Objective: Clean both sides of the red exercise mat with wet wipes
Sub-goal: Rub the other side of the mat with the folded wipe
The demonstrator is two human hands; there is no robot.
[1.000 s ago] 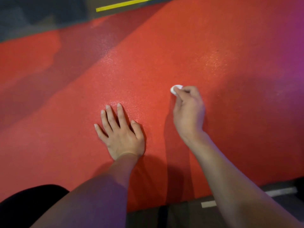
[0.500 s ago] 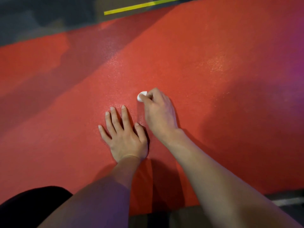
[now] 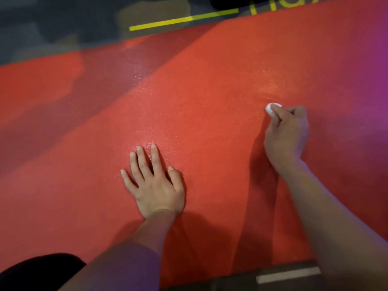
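The red exercise mat (image 3: 210, 85) lies flat and fills most of the view, its textured face up. My left hand (image 3: 154, 185) rests palm down on the mat near the middle, fingers straight and spread. To the right, my right hand (image 3: 286, 133) has its fingers curled round a small bunched white wet wipe (image 3: 271, 108), which shows only at the fingertips and touches the mat surface. A faint wet sheen glints on the mat just beyond the wipe.
Dark floor borders the mat at the far edge, with a yellow tape line (image 3: 182, 19) and yellow markings. A pale strip (image 3: 288, 275) lies on the floor at the near edge. A dark knee (image 3: 37, 271) shows at the bottom left.
My right hand with the wipe swept left until it was beside my left hand, then back out to the right and further away. My left hand stayed planted on the mat.
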